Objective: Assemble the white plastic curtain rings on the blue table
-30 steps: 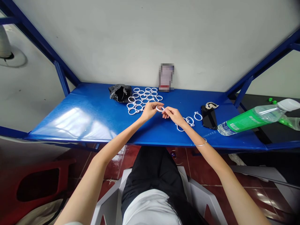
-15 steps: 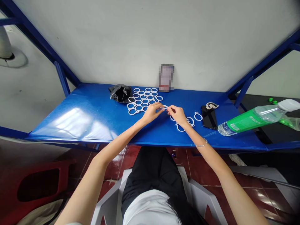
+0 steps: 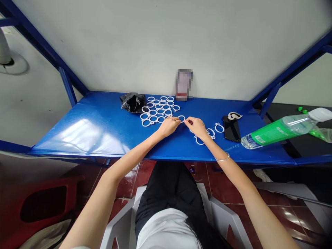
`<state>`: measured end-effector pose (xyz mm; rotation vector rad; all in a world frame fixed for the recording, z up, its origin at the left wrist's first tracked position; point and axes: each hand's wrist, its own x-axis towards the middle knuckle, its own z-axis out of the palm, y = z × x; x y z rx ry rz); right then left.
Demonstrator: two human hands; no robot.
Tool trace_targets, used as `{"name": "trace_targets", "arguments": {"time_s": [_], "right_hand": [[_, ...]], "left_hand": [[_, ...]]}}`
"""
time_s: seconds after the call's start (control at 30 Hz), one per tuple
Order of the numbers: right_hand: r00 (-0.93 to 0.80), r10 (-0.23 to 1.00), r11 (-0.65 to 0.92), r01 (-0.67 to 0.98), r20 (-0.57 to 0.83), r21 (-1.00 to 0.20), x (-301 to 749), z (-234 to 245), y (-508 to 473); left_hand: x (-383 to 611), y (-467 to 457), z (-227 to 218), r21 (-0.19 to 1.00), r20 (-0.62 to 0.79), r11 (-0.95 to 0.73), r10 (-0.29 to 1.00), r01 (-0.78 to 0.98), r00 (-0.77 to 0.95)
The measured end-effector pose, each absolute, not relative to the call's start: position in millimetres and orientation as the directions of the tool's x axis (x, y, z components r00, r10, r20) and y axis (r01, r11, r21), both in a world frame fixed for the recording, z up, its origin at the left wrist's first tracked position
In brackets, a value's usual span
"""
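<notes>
White ring (image 3: 182, 116) was between left hand (image 3: 168, 127) and right hand (image 3: 196, 126) over the tabletop (image 3: 109, 121), just swung from nearly edge-on to hole showing, so it was still being handled, not among the bunch (image 3: 156, 104) leftward. Right grip pinched its edge; couldn't tell whether the left grasped or merely touched it.

Pale-grey wall (image 3: 166, 41) at twelve o'clock; glossy dark-red floor tiles (image 3: 289, 217) at four; red plastic chair (image 3: 71, 193) at eight.
</notes>
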<state>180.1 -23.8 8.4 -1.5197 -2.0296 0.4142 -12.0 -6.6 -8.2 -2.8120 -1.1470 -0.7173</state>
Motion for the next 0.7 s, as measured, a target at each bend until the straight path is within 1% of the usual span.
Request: {"name": "trace_targets", "arguments": {"time_s": [0.1,0.27,0.47,0.7], "right_hand": [[-0.213,0.942,0.325,0.763,0.258,-0.559,182,8,-23],[-0.226,0.945,0.325,0.736,0.237,-0.594,183,7,-22],[-0.24,0.946,0.324,0.725,0.218,-0.608,182,8,-21],[-0.245,0.943,0.332,0.72,0.224,-0.61,182,9,-21]], "left_hand": [[-13,-3,-11,0.113,0.41,-0.719,0.663,0.686,0.627],[-17,6,-11,0.107,0.415,-0.691,0.684,0.715,0.599],[-20,7,-6,0.133,0.326,-0.625,0.76,0.769,0.562],[-20,5,-10,0.15,0.262,-0.582,0.803,0.799,0.536]]}}
